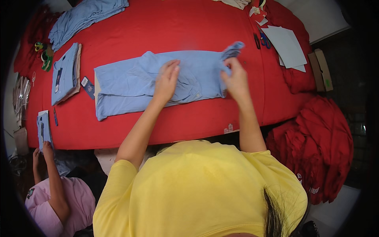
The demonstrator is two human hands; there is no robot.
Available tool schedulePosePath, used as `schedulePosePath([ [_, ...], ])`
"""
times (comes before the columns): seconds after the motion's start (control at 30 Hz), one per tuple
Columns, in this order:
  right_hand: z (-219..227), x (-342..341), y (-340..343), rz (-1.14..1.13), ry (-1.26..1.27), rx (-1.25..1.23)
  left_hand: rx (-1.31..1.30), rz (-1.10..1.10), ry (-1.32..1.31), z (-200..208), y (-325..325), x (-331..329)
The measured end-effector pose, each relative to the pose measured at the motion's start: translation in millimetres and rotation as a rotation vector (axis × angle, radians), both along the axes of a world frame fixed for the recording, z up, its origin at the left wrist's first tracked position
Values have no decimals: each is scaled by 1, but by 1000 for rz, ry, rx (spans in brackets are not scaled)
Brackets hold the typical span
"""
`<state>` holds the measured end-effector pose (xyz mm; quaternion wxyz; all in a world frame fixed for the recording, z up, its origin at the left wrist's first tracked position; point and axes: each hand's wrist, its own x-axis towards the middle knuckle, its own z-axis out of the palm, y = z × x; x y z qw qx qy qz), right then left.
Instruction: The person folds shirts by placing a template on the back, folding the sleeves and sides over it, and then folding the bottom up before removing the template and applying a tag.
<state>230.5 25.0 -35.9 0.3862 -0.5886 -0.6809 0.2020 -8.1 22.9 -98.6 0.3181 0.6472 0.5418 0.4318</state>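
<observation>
A light blue shirt point(126, 85) lies folded lengthwise in front of me, its long side running left to right. A pale stiff edge, perhaps a board point(97, 87), shows at its left end. My left hand point(167, 81) is over the middle of the shirt, fingers stretched out and holding nothing; whether it touches the cloth I cannot tell. At the right end, my right hand point(236, 79) has its fingers closed on the cloth. A bunched part of that end sticks up above the hand, slightly blurred.
The red-covered table point(189, 130) bears a folded shirt stack point(65, 77), a dark tag point(87, 87), a blue shirt pile point(87, 19), green tape point(47, 60), blue scissors point(265, 40) and white sheets point(286, 45). Red garments point(316, 146) heap at right. A co-worker point(65, 201) handles a folded garment, lower left.
</observation>
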Motion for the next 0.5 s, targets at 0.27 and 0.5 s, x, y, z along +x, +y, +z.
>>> schedulePosePath([
  [0.27,-49,-94,-35,403,-7,-205,-206,108,115,-5,0,-18],
  [0.5,-45,-6,20,53,-11,57,-366,130,258,34,-1,-21],
])
